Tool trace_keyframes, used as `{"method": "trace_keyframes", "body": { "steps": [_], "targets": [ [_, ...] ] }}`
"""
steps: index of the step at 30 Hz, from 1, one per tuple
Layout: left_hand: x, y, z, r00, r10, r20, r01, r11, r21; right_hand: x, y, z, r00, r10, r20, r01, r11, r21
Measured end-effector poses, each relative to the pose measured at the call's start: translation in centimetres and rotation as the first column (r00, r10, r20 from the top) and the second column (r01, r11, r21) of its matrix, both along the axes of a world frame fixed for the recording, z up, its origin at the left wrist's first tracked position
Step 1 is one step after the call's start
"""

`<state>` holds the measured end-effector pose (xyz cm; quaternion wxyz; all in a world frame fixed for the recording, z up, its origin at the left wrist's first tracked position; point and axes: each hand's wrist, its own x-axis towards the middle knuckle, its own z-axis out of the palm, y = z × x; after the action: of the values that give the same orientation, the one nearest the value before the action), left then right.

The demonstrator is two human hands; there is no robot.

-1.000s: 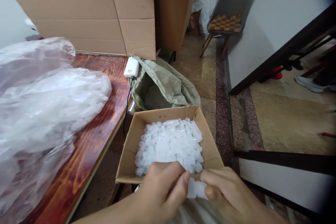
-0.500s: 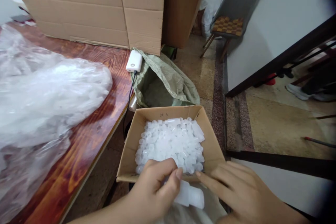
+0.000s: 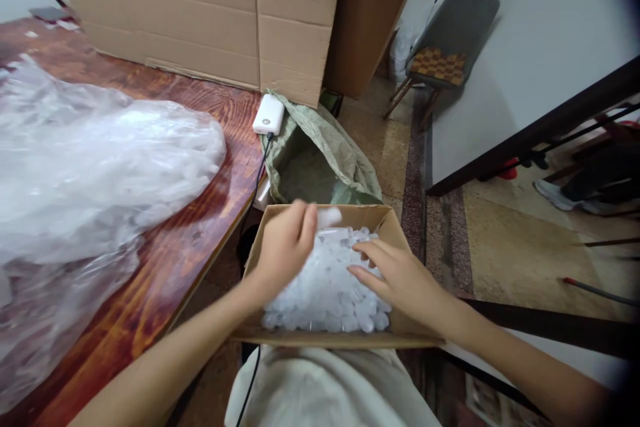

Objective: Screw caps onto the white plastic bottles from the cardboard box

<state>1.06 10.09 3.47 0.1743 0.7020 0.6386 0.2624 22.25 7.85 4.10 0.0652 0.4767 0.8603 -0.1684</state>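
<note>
A cardboard box full of small, translucent white plastic pieces sits in front of me. Over its left side, my left hand is closed on a translucent white plastic tube, whose end sticks out to the right near the far wall. My right hand hovers above the right part of the pieces, thumb and fingers apart, with nothing visible in it. The left fingertips are partly hidden behind the hand.
On the wooden table at left lies a large clear plastic bag of white pieces. A white power bank with a black cable sits at its edge, beside an open green woven sack. Further back stand a large cardboard carton and a chair.
Both hands have moved forward, from the box's near edge to above its contents. The tube has travelled with my left hand towards the far wall.
</note>
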Motion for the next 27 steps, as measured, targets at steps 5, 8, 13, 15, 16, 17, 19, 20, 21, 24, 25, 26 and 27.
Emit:
{"method": "trace_keyframes", "body": {
  "steps": [5, 8, 13, 15, 16, 17, 19, 20, 21, 24, 25, 26, 27],
  "targets": [
    [1.2, 5.6, -2.3, 0.986, -0.001, -0.166, 0.005, 1.0, 0.021, -0.9, 3.1, -3.8, 0.951, 0.224, 0.213, -0.202, 0.972, -0.12],
    [3.2, 4.5, -4.3, 0.927, -0.286, -0.24, 0.278, 0.958, -0.067, -1.8, 2.9, -4.8, 0.92, 0.285, 0.267, -0.254, 0.956, -0.148],
    [4.6, 2.9, -8.5, 0.8, -0.515, -0.308, 0.45, 0.855, -0.26, -2.3, 2.1, -5.9, 0.908, 0.331, 0.257, -0.296, 0.941, -0.166],
    [4.5, 2.9, -9.4, 0.782, -0.528, -0.332, 0.443, 0.845, -0.299, -2.2, 2.0, -6.3, 0.912, 0.328, 0.248, -0.288, 0.94, -0.184],
    [4.4, 2.9, -9.6, 0.781, -0.522, -0.343, 0.431, 0.848, -0.31, -2.0, 1.9, -6.6, 0.916, 0.322, 0.241, -0.279, 0.94, -0.196],
    [4.3, 2.9, -9.7, 0.784, -0.512, -0.352, 0.415, 0.853, -0.318, -1.9, 1.8, -6.8, 0.921, 0.313, 0.231, -0.267, 0.941, -0.209],
    [4.2, 2.7, -9.4, 0.795, -0.49, -0.358, 0.387, 0.864, -0.323, -1.6, 1.6, -7.0, 0.937, 0.286, 0.199, -0.238, 0.943, -0.234],
    [4.2, 2.5, -9.1, 0.802, -0.48, -0.355, 0.377, 0.869, -0.322, -1.4, 1.4, -7.0, 0.947, 0.267, 0.178, -0.219, 0.944, -0.246],
    [4.2, 2.3, -8.9, 0.811, -0.471, -0.348, 0.37, 0.873, -0.319, -1.3, 1.1, -7.1, 0.957, 0.243, 0.155, -0.198, 0.945, -0.258],
    [4.3, 1.6, -8.0, 0.847, -0.438, -0.301, 0.353, 0.887, -0.297, -0.9, 0.5, -7.1, 0.985, 0.152, 0.082, -0.12, 0.945, -0.303],
    [4.4, 1.5, -7.7, 0.863, -0.423, -0.277, 0.346, 0.893, -0.287, -0.8, 0.4, -7.2, 0.992, 0.114, 0.056, -0.09, 0.943, -0.321],
    [4.4, 1.4, -7.4, 0.88, -0.405, -0.249, 0.337, 0.9, -0.275, -0.7, 0.4, -7.2, 0.997, 0.069, 0.029, -0.056, 0.939, -0.338],
    [4.3, 1.4, -7.1, 0.898, -0.384, -0.216, 0.325, 0.908, -0.263, -0.5, 0.5, -7.2, 1.0, 0.018, 0.001, -0.017, 0.935, -0.354]
  ]
}}
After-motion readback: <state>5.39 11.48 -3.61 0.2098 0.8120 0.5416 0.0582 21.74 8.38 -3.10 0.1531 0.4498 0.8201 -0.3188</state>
